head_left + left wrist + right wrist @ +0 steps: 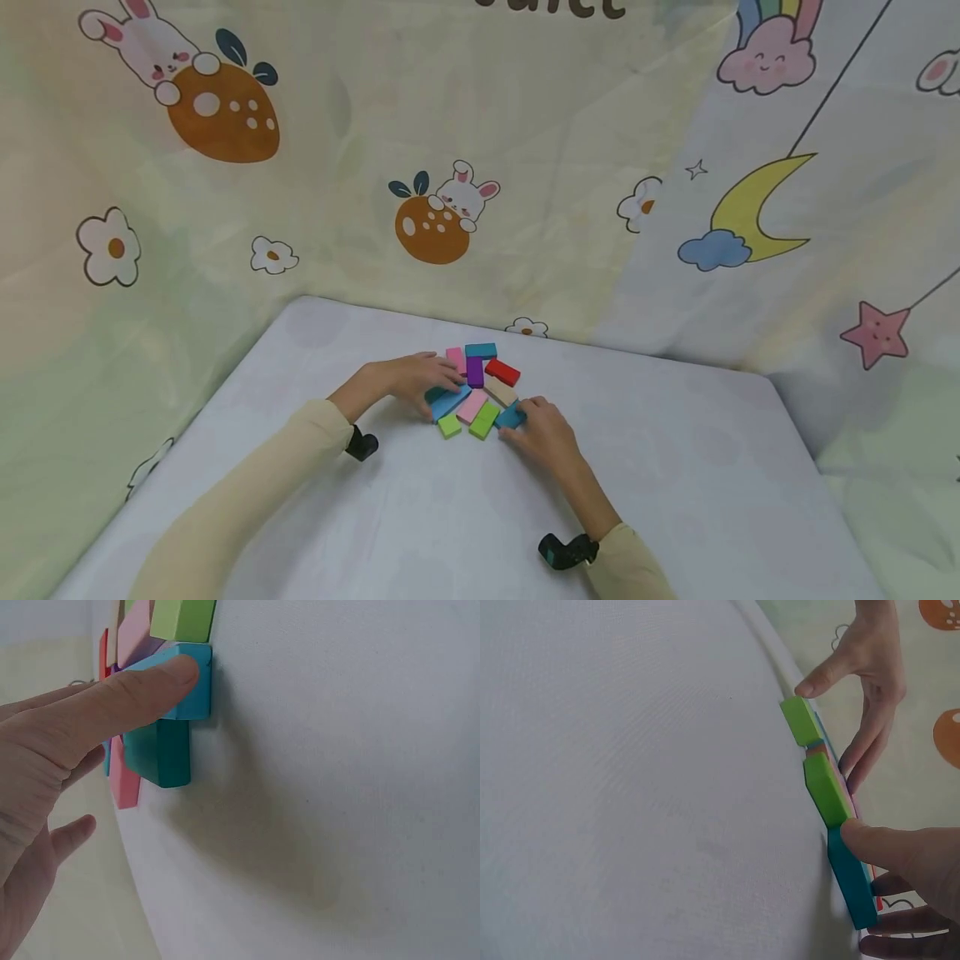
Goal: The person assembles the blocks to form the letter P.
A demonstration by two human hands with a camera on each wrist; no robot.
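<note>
Backdrop cloth was biggest, hanging behind the tabletop. The tabletop's pale flat surface gave the blocks full support. Both beige sleeves, left and right, came in low from the near side, likely so the hands could work from opposite flanks.

Hands next. Left hand: half spread, arched over two blocks, thumb on the sky-blue block, other fingers reaching across the teal block. Couldn't tell pinch from light press. Right hand: partly closed on the blue-green block, thumb on the near side, fingers on the far side. Opposed contacts like that probably kept it from turning.

Wrist cameras, left and right, sat behind the hands, leaving the fingers free.

Blocks: one tight cluster between the hands, toward the tabletop's far edge. Purple block, red block and far blue block sat on the far side; wooden block and a pink block mid-cluster; green block near side, by the blue-green one. Smallest looked to be the light green block, near edge, just beside the sky-blue one.
</note>
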